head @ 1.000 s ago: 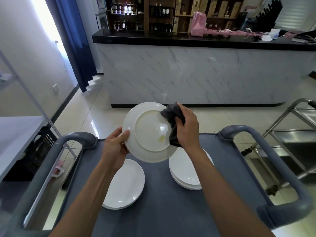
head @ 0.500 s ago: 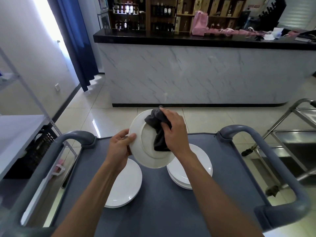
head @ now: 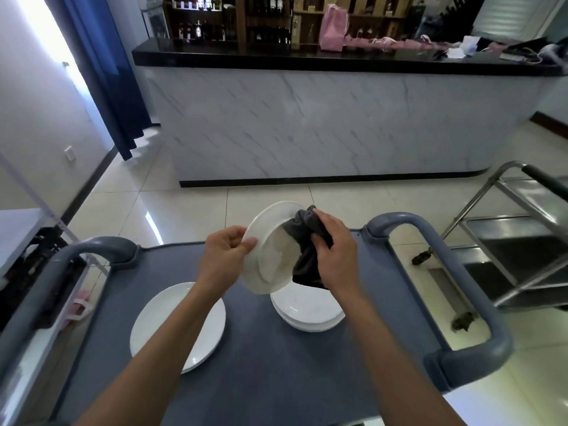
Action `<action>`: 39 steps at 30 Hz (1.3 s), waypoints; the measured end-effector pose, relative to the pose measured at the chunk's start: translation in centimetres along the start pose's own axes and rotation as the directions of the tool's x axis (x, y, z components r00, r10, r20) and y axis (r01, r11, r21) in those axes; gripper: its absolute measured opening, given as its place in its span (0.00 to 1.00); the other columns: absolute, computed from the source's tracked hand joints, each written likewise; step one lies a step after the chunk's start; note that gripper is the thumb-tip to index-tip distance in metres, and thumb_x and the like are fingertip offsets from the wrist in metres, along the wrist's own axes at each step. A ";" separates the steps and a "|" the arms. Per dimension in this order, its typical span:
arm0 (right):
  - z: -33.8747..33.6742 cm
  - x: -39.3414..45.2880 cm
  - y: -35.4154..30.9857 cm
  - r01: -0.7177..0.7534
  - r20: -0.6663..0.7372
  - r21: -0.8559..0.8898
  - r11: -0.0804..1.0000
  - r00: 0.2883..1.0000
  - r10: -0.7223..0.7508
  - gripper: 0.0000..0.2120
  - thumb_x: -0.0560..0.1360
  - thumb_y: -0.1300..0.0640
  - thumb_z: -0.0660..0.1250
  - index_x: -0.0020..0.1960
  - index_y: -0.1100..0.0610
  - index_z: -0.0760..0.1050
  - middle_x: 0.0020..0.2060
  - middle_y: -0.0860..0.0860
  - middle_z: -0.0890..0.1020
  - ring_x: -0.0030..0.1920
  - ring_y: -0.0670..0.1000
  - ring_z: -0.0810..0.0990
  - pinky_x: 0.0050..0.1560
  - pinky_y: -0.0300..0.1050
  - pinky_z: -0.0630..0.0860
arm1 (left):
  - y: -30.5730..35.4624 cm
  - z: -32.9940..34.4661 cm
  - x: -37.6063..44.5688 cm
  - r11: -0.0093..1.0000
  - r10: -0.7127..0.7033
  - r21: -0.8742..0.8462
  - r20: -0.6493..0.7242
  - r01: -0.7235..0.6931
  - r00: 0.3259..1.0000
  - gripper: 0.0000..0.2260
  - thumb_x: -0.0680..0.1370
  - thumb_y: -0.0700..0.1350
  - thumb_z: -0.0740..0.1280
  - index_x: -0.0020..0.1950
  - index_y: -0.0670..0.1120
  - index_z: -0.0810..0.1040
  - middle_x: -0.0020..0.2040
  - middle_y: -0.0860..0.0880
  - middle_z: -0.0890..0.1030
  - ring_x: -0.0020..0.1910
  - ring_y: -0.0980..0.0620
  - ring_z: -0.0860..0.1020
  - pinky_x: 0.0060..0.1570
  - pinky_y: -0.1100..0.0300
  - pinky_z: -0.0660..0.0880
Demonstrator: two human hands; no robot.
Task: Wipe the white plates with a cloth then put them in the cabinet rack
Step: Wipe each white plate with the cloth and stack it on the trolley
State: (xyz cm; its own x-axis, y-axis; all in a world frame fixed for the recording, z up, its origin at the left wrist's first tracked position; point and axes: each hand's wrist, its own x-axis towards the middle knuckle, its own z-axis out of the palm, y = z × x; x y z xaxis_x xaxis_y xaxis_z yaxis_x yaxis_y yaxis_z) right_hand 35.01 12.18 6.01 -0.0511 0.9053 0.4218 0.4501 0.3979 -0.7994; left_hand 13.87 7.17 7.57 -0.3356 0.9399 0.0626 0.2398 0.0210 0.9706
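Observation:
A white plate (head: 270, 250) is held up on edge above the grey cart top (head: 261, 364), its face turned to the right. My left hand (head: 224, 253) pinches its left rim. My right hand (head: 335, 253) grips a dark grey cloth (head: 304, 256) and presses it against the plate's face. Below on the cart lie a small stack of white plates at the left (head: 181, 327) and a taller stack at the right (head: 310, 312), partly hidden behind the held plate and cloth.
The cart has thick grey handles at left (head: 61, 272) and right (head: 461, 296). A steel trolley (head: 522, 241) stands to the right, a metal shelf frame (head: 27, 192) to the left. A marble-fronted bar counter (head: 322, 118) lies ahead across tiled floor.
The plate has turned from nearly facing me to edge-on, facing right. My right hand with the cloth has slid across its face from the top toward the right side.

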 end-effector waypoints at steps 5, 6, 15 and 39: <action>-3.3 -0.7 2.0 -0.087 -0.039 0.044 0.995 0.995 0.089 0.23 0.78 0.67 0.67 0.70 0.52 0.75 0.64 0.43 0.78 0.66 0.45 0.75 0.71 0.45 0.70 | -0.5 3.0 0.8 0.943 0.175 0.273 0.071 -0.188 0.982 0.04 0.77 0.43 0.72 0.48 0.52 0.84 0.41 0.57 0.84 0.40 0.59 0.82 0.40 0.60 0.81; -3.8 -0.9 2.4 -0.091 -0.052 0.039 0.995 0.994 0.093 0.23 0.78 0.67 0.67 0.70 0.51 0.75 0.64 0.42 0.78 0.66 0.45 0.75 0.70 0.46 0.70 | -0.7 3.6 0.9 0.925 0.203 0.309 0.096 -0.223 0.975 0.04 0.78 0.44 0.72 0.50 0.51 0.84 0.42 0.55 0.84 0.41 0.58 0.82 0.41 0.58 0.82; -7.4 -1.5 4.9 -0.166 -0.100 0.049 0.985 0.980 0.170 0.22 0.79 0.67 0.67 0.70 0.51 0.76 0.63 0.40 0.78 0.65 0.42 0.74 0.68 0.37 0.67 | -3.6 7.3 0.7 0.679 0.404 0.531 0.307 -0.507 0.862 0.07 0.77 0.46 0.65 0.50 0.51 0.82 0.35 0.50 0.82 0.31 0.46 0.78 0.32 0.50 0.78; -7.4 -4.4 9.5 -0.197 -0.003 0.035 0.980 0.980 0.197 0.21 0.77 0.67 0.68 0.69 0.53 0.77 0.62 0.44 0.80 0.63 0.45 0.77 0.67 0.36 0.69 | -10.5 10.4 -4.0 0.264 0.633 0.558 0.515 -0.787 0.578 0.10 0.72 0.35 0.72 0.50 0.46 0.85 0.50 0.50 0.86 0.50 0.46 0.85 0.44 0.54 0.81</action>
State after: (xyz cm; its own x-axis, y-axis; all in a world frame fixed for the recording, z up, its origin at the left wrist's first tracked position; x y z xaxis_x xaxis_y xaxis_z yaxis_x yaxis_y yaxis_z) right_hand 46.10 10.93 -0.30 0.0409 0.9655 0.2570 0.4197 0.2169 -0.8814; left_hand 22.12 6.76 -5.26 0.4272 0.7320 0.5307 0.8358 -0.5436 0.0771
